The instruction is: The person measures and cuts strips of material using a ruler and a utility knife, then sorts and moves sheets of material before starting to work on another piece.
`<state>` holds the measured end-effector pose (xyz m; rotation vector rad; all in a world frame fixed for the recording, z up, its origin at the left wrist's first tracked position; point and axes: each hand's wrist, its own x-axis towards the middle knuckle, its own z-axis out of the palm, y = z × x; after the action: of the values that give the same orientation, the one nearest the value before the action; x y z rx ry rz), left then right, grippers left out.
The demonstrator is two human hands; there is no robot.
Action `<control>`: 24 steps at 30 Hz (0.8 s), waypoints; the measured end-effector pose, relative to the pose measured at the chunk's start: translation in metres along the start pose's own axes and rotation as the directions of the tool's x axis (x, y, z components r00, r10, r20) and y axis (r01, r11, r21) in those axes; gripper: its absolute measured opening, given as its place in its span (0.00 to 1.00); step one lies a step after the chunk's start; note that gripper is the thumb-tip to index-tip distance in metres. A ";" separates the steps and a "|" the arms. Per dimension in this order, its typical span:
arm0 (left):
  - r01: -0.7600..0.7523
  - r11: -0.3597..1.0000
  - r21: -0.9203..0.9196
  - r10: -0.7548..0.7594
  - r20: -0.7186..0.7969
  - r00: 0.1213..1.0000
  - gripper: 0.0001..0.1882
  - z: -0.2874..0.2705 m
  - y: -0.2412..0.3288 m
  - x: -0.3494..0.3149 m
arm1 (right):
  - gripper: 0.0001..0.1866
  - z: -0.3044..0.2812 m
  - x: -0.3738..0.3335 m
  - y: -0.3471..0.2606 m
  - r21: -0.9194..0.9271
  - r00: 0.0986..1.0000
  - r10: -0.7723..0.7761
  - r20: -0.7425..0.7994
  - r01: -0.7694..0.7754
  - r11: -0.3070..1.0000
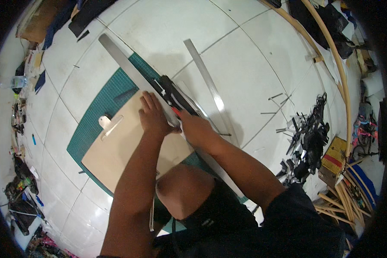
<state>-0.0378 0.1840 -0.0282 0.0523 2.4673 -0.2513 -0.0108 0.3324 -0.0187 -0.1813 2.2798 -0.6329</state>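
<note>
Metal straightedge, long, flat and silver-grey, slants over a green gridded cutting mat, its far end reaching onto the floor. Along its right side lies a bundle of black strip material edged with thin white pieces. The left hand is palm down, its grip open with fingers extended, on a light-brown flat clipboard; the fingertips seem to meet the straightedge. The right hand has its grip closed around a small red tool, mostly hidden by the fingers.

The clipboard covers much of the mat, its silver metal clip toward the left. Glossy white square floor tiles with dark joints spread all around. Apart to the right rests a narrower silver metal strip; beyond it sit a tangled heap of black scraps, a yellow-and-red box and long curved tan poles. Far left, a clear plastic bottle lies among small clutter.
</note>
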 end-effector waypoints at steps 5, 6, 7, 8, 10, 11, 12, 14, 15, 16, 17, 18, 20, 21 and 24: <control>-0.025 0.998 -0.058 0.022 -0.060 0.998 0.84 0.004 -0.007 -0.003 | 0.12 0.019 -0.133 0.053 -0.012 0.905 0.334 0.264 -0.343 0.939; -0.041 0.996 -0.078 0.034 -0.090 0.995 0.85 0.007 -0.007 -0.005 | 0.11 0.030 -0.163 0.071 -0.003 0.922 0.291 0.256 -0.300 0.954; -0.038 0.996 -0.080 0.032 -0.068 0.997 0.85 0.004 -0.004 -0.005 | 0.11 0.040 -0.184 0.088 0.007 0.939 0.251 0.237 -0.260 0.965; -0.043 0.995 -0.095 0.036 -0.071 0.997 0.85 0.004 -0.003 -0.004 | 0.10 0.045 -0.191 0.096 -0.037 0.934 0.280 0.223 -0.279 0.960; -0.043 0.991 -0.126 0.033 -0.080 0.996 0.86 0.004 -0.004 -0.002 | 0.10 0.050 -0.195 0.105 -0.128 0.925 0.327 0.194 -0.307 0.943; -0.044 0.990 -0.132 0.034 -0.071 0.997 0.86 0.003 -0.004 -0.002 | 0.11 0.049 -0.197 0.107 -0.124 0.920 0.328 0.213 -0.308 0.943; -0.043 0.989 -0.139 0.035 -0.063 0.997 0.86 0.003 -0.004 -0.004 | 0.12 0.047 -0.199 0.108 -0.121 0.915 0.329 0.232 -0.308 0.944; -0.033 0.987 -0.157 0.023 -0.065 0.998 0.86 0.002 -0.006 -0.005 | 0.12 0.036 -0.190 0.104 -0.084 0.943 0.270 0.192 -0.259 0.962; -0.027 0.985 -0.169 0.015 -0.072 0.997 0.86 0.005 -0.008 -0.005 | 0.12 0.032 -0.181 0.099 -0.051 0.967 0.215 0.134 -0.210 0.976; -0.025 0.983 -0.181 0.011 -0.082 0.997 0.86 0.007 -0.009 -0.005 | 0.11 0.028 -0.171 0.091 -0.019 0.984 0.161 0.070 -0.160 0.987; -0.014 0.989 -0.150 0.005 -0.061 0.998 0.86 0.006 -0.009 -0.005 | 0.12 0.020 -0.150 0.078 0.025 0.989 0.143 0.037 -0.144 0.989; 0.000 0.992 -0.129 -0.004 -0.031 0.999 0.86 0.001 -0.006 -0.006 | 0.13 0.012 -0.121 0.064 0.072 0.991 0.131 0.003 -0.130 0.989; 0.025 0.997 -0.079 -0.023 0.030 0.999 0.85 -0.011 0.002 -0.007 | 0.13 0.011 -0.063 0.045 0.123 0.990 0.081 -0.113 -0.067 0.990; 0.025 0.998 -0.059 -0.023 0.033 0.999 0.84 -0.012 0.002 -0.007 | 0.13 0.005 -0.036 0.031 0.126 0.987 0.042 -0.158 -0.022 0.992; 0.021 0.999 -0.038 -0.021 0.001 1.000 0.82 0.000 -0.001 -0.002 | 0.13 -0.007 0.013 -0.012 0.062 0.953 -0.114 -0.282 0.136 0.989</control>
<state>-0.0362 0.1833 -0.0263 0.0098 2.4723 -0.2140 -0.0257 0.3200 -0.0172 -0.2100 2.5203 -0.8622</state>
